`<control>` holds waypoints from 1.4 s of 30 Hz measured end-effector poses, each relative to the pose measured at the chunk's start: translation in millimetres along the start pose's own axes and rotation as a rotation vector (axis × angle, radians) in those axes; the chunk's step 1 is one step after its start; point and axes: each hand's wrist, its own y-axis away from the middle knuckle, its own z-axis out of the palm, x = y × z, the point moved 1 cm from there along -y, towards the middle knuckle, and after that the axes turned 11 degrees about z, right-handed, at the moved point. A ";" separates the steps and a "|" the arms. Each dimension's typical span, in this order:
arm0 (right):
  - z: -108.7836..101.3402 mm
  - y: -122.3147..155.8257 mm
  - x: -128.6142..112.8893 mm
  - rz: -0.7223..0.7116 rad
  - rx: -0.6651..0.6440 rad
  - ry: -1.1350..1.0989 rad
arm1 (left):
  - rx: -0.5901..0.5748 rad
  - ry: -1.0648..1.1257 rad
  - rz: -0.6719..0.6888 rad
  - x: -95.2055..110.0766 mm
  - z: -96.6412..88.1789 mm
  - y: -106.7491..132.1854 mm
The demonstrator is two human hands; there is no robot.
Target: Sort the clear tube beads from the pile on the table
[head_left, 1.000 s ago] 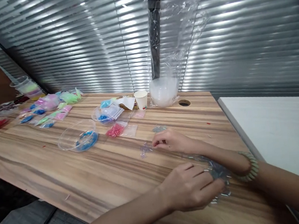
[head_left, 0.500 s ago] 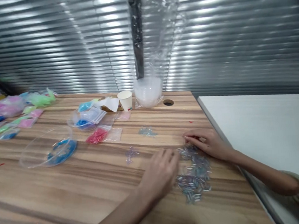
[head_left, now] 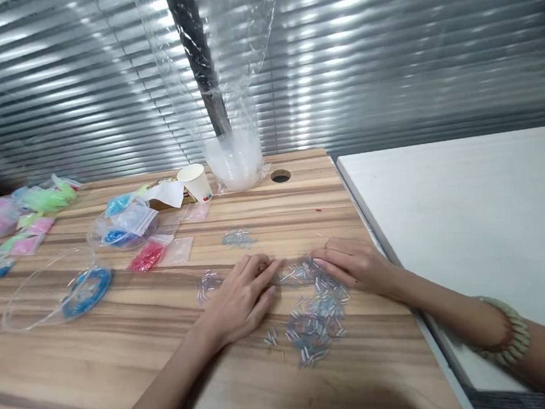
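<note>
Tube beads (head_left: pixel 315 322) lie loose beside your half-curled left hand (head_left: pixel 243 297) and at your bent-fingered right hand (head_left: pixel 358 265). Whether either grips any cannot be told.

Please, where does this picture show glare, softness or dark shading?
Head view: bright glare streaks the grey, shiny slatted blinds; head view: the small, translucent bluish tubes look slightly soft; head view: a shadow darkens the brown wood-grain tabletop near the bottom.
</note>
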 end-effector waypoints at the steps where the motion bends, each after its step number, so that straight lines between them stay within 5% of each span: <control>1: 0.1 -0.4 0.6 0.000 0.002 -0.001 | -0.005 0.000 0.001 -1.4 -0.4 0.2; 23: -0.2 -3.2 4.0 0.035 -0.045 -0.001 | 0.012 0.000 -0.001 -10.3 2.7 0.4; 34: 3.2 2.0 7.8 0.050 -0.098 -0.015 | -0.024 0.191 -0.087 -27.5 -34.2 18.0; 42: 1.8 4.4 7.7 0.010 -0.046 0.067 | 0.233 0.201 -0.241 -30.4 -52.4 23.5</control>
